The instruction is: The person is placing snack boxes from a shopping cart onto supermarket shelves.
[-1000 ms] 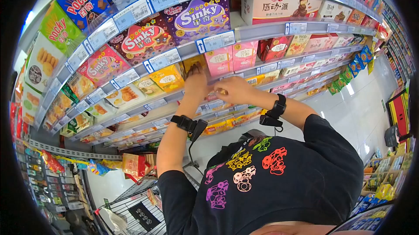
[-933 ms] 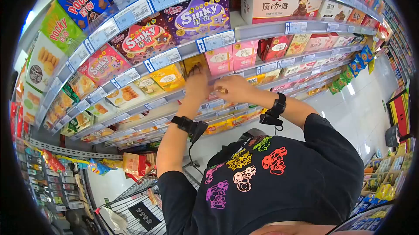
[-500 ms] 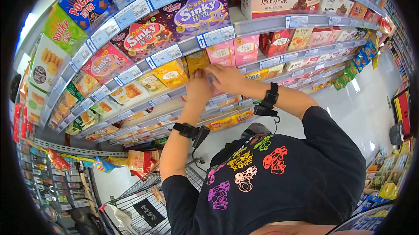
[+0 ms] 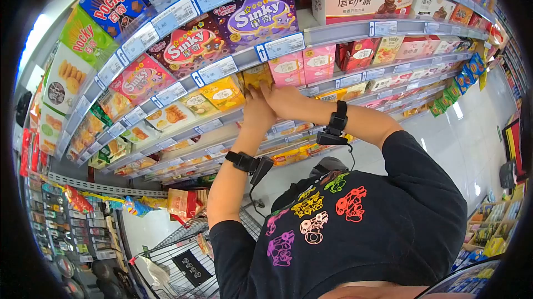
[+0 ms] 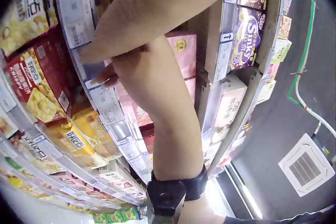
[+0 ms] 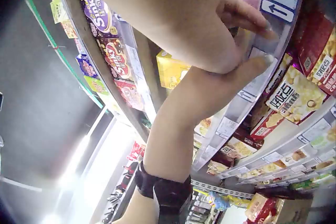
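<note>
In the head view a gold-yellow box (image 4: 256,74) stands in a shelf slot between a brighter yellow box (image 4: 223,94) and pink boxes (image 4: 287,69). My left hand (image 4: 259,111) reaches up to the gold box's lower front, fingertips right at it. Beside it, overlapping in this view, my right hand (image 4: 284,102) also has its fingertips at the box's front. Both thumbs show near the shelf's price rail in the right wrist view, where my left hand (image 6: 210,90) lies below my right hand (image 6: 210,40). The other fingers are largely hidden, so I cannot tell their grip.
Price-tag rails (image 4: 280,46) run along each shelf. Purple Sinky boxes (image 4: 261,17) stand on the shelf above, with a large white-and-red box (image 4: 363,2) to their right. A wire shopping cart (image 4: 166,249) is at lower left. Snack bags (image 4: 444,99) hang at the shelf's right end.
My right hand has moved up and left from beside the slot to the gold box. My left hand has drawn back a little, and more of the box's front shows.
</note>
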A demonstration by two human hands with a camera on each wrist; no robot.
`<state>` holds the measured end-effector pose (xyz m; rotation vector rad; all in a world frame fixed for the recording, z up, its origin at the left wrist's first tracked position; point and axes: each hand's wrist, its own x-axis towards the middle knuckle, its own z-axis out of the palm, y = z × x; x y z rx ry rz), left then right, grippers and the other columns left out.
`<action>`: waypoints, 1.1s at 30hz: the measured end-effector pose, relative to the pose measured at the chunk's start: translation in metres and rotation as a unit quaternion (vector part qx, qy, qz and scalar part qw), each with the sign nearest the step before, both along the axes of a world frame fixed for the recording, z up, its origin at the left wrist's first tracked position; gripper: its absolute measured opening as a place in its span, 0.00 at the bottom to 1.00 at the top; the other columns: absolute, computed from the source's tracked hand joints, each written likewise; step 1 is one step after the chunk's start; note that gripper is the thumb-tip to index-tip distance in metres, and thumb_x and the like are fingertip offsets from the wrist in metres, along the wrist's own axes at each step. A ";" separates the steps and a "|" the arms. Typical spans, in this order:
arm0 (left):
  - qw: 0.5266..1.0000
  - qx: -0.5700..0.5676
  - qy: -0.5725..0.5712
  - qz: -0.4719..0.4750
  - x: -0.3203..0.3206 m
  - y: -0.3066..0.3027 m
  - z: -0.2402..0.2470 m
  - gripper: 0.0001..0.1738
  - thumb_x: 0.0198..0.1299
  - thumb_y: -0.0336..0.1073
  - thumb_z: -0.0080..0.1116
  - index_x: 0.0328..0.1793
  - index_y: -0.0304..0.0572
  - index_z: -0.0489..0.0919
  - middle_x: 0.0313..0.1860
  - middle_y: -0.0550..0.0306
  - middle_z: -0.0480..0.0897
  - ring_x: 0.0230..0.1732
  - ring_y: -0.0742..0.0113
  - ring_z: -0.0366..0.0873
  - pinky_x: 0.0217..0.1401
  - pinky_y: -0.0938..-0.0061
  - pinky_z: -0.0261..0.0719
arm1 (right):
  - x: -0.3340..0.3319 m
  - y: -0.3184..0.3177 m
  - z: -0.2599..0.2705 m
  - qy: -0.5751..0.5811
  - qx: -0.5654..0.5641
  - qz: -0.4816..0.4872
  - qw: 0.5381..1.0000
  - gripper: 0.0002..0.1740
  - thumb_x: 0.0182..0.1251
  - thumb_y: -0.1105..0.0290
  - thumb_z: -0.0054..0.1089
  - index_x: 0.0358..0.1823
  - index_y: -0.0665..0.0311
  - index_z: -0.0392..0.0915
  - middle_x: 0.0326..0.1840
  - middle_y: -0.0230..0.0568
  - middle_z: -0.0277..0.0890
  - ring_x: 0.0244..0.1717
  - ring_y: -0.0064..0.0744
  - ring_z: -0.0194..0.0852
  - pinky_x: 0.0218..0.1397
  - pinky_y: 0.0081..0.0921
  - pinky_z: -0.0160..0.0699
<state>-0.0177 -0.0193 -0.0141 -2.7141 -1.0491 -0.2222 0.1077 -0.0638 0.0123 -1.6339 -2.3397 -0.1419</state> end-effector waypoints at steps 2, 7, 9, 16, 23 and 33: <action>1.000 -0.009 0.022 0.013 0.002 0.002 -0.002 0.50 0.45 0.56 0.62 0.71 0.43 0.54 0.68 0.35 0.56 0.66 0.32 0.55 0.67 0.51 0.56 | -0.001 0.000 0.002 -0.007 0.004 -0.004 1.000 0.41 0.42 0.70 0.62 0.58 0.84 0.57 0.30 0.57 0.76 0.29 0.48 0.78 0.26 0.38 0.77; 0.999 0.015 0.029 0.001 0.001 -0.010 0.010 0.45 0.49 0.53 0.57 0.71 0.46 0.53 0.67 0.35 0.58 0.65 0.29 0.55 0.67 0.52 0.57 | -0.001 0.004 -0.008 -0.012 0.011 0.005 1.000 0.44 0.43 0.66 0.64 0.59 0.83 0.54 0.29 0.58 0.74 0.26 0.50 0.77 0.23 0.38 0.76; 1.000 0.004 0.004 -0.002 -0.002 -0.011 0.010 0.42 0.52 0.50 0.55 0.71 0.45 0.54 0.66 0.34 0.59 0.65 0.28 0.56 0.67 0.53 0.57 | 0.000 0.005 -0.011 -0.012 0.009 0.012 1.000 0.43 0.43 0.66 0.63 0.59 0.83 0.55 0.29 0.58 0.74 0.26 0.50 0.77 0.23 0.38 0.76; 0.996 -0.049 -0.017 0.079 -0.001 -0.013 0.010 0.46 0.49 0.50 0.57 0.69 0.33 0.52 0.65 0.25 0.59 0.66 0.36 0.57 0.67 0.60 0.58 | -0.003 -0.001 -0.003 0.006 0.003 0.014 1.000 0.41 0.40 0.70 0.63 0.56 0.86 0.58 0.28 0.58 0.76 0.31 0.50 0.77 0.26 0.39 0.77; 0.996 -0.014 -0.060 0.060 -0.004 -0.007 0.000 0.52 0.44 0.50 0.63 0.68 0.26 0.51 0.62 0.23 0.61 0.64 0.34 0.59 0.65 0.59 0.62 | -0.004 0.014 -0.004 0.039 -0.089 0.005 0.995 0.42 0.45 0.69 0.61 0.62 0.74 0.52 0.35 0.62 0.74 0.34 0.58 0.76 0.33 0.43 0.77; 0.995 -0.011 -0.096 0.033 -0.012 -0.006 -0.002 0.46 0.47 0.48 0.59 0.68 0.31 0.54 0.62 0.26 0.62 0.64 0.37 0.60 0.65 0.59 0.62 | -0.010 0.033 -0.016 0.117 -0.157 -0.013 0.980 0.44 0.44 0.70 0.59 0.65 0.69 0.50 0.42 0.69 0.71 0.44 0.64 0.71 0.44 0.48 0.73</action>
